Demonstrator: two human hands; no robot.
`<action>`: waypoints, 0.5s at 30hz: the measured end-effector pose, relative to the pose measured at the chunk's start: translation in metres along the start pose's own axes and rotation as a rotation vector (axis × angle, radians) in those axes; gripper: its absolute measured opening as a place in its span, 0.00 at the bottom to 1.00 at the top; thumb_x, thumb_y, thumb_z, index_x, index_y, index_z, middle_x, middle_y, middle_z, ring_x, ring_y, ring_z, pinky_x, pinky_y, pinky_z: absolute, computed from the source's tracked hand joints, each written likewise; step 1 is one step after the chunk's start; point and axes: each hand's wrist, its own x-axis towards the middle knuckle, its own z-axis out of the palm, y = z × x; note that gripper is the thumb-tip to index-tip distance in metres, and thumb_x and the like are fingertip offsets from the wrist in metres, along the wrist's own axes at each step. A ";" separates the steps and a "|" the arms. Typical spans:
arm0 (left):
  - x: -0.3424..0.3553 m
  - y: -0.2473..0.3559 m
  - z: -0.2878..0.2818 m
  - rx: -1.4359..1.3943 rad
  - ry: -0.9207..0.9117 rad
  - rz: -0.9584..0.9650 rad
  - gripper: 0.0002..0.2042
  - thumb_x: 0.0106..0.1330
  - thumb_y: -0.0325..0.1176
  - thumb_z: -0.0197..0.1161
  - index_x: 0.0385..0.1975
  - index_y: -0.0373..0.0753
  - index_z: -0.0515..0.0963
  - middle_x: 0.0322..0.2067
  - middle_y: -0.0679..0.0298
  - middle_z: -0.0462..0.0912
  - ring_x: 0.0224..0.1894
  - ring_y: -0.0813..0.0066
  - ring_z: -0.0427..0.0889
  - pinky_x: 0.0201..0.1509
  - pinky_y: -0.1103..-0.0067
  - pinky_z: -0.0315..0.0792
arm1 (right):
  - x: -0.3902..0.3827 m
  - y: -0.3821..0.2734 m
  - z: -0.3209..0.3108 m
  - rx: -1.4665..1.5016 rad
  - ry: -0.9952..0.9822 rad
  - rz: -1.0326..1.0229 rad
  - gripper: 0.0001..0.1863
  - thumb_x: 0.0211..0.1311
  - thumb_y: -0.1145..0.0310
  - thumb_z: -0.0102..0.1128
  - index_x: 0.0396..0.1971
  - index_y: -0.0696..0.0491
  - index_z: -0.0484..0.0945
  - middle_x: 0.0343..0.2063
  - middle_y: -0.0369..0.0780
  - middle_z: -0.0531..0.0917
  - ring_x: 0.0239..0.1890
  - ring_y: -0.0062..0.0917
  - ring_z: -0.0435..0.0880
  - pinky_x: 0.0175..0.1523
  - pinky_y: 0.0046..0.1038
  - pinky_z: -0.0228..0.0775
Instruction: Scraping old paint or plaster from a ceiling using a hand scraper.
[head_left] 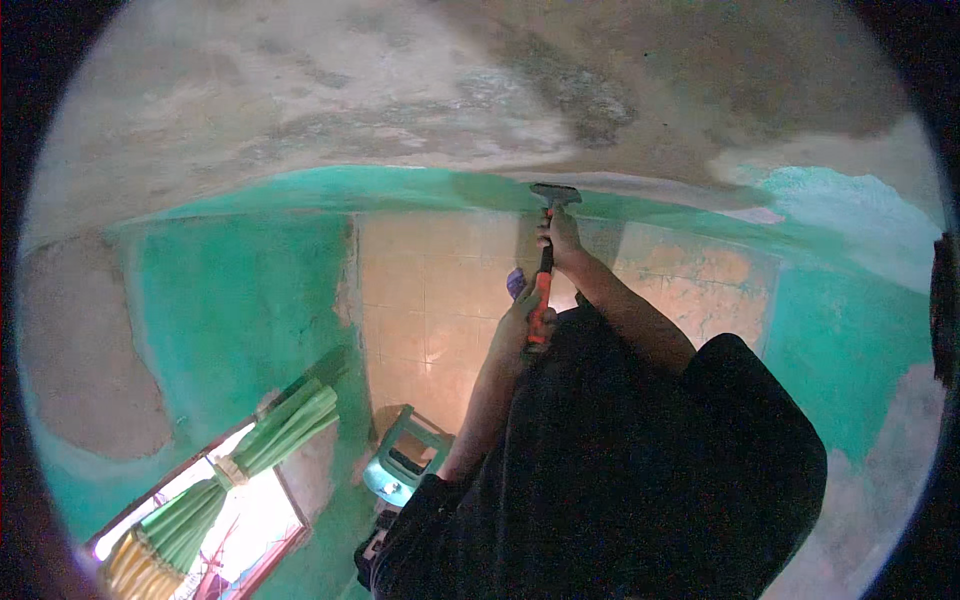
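The ceiling (330,90) above me was bare, blotchy grey where the paint had come off, with a darker patch near the middle. Below it ran a green wall (240,300), its paint also gone in pale patches at the left and right edges, and a panel of cream tiles (430,300) sat in the middle. I held one scraper (545,265), its dark blade pressed against the line where ceiling met green paint, its red and black handle pointing down toward me. My right hand (560,238) was wrapped tight round the shaft just under the blade; my left hand (522,325) was closed round the lower grip, so both sets of fingers were curled shut on the tool. My two forearms rose from dark sleeves. Far below stood one teal stool (405,462). At lower left was one window (215,520), bright with daylight, with one green curtain (250,455) tied back beside it.
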 end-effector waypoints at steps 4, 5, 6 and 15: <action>0.005 -0.014 0.002 0.202 0.123 0.143 0.15 0.59 0.46 0.49 0.42 0.47 0.63 0.15 0.74 0.63 0.11 0.88 0.59 0.09 0.91 0.51 | -0.002 -0.001 -0.003 0.008 -0.077 -0.064 0.17 0.56 0.48 0.43 0.26 0.48 0.65 0.13 0.30 0.64 0.13 0.16 0.62 0.14 0.18 0.51; 0.003 -0.010 0.010 0.213 0.127 0.146 0.15 0.59 0.46 0.49 0.42 0.47 0.63 0.15 0.74 0.63 0.11 0.88 0.59 0.09 0.91 0.51 | -0.003 -0.008 -0.004 0.029 -0.058 -0.015 0.17 0.55 0.49 0.43 0.27 0.49 0.65 0.13 0.30 0.64 0.13 0.16 0.63 0.14 0.18 0.52; -0.001 -0.009 0.025 0.303 0.188 0.134 0.15 0.59 0.46 0.49 0.41 0.47 0.64 0.14 0.74 0.63 0.10 0.88 0.59 0.08 0.91 0.50 | -0.003 -0.011 -0.011 0.048 -0.034 0.034 0.17 0.55 0.49 0.44 0.28 0.49 0.64 0.13 0.31 0.64 0.14 0.17 0.64 0.14 0.19 0.54; 0.016 -0.019 0.039 0.298 0.143 0.128 0.17 0.59 0.46 0.47 0.46 0.48 0.62 0.15 0.72 0.64 0.10 0.87 0.58 0.08 0.89 0.49 | -0.004 -0.027 -0.015 -0.110 0.072 0.047 0.16 0.57 0.51 0.41 0.29 0.50 0.64 0.20 0.36 0.66 0.16 0.21 0.65 0.16 0.21 0.59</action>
